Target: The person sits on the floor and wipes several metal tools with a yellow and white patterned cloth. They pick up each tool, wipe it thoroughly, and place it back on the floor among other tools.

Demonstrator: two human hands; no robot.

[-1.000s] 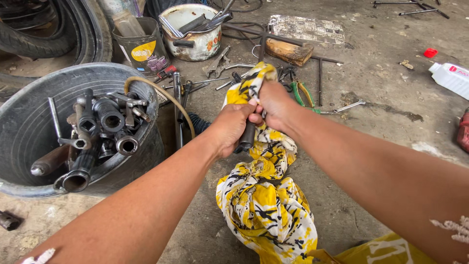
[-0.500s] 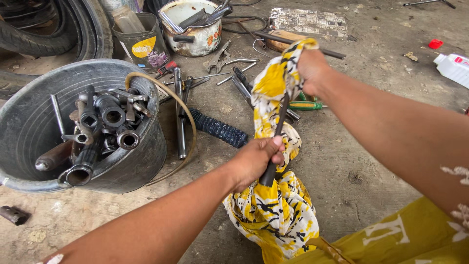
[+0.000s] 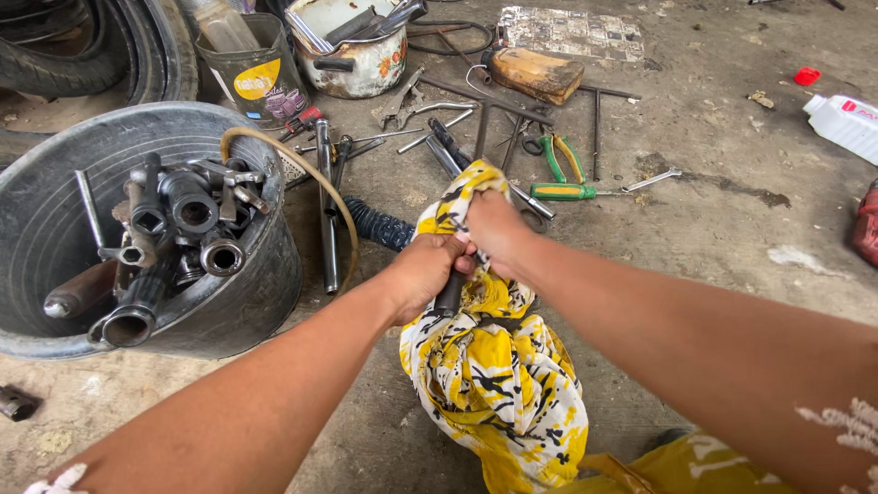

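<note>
Both hands meet over the concrete floor (image 3: 732, 229). The left hand (image 3: 425, 274) is clenched around a dark metal rod (image 3: 450, 291), and the right hand (image 3: 494, 229) grips the yellow patterned cloth (image 3: 494, 375) bunched over the rod's upper end; the rest of the cloth hangs down to the floor. Just left stands a grey tub (image 3: 55, 229) filled with sockets and metal parts, a tan hose (image 3: 311, 174) arching over its rim. Beyond the hands lie a ribbed black grip (image 3: 380, 226), a green-handled screwdriver (image 3: 562, 191), green pliers (image 3: 560, 155), wrenches and a wooden block (image 3: 537, 73). A white enamel pot (image 3: 357, 55) holding tools stands farther back.
</note>
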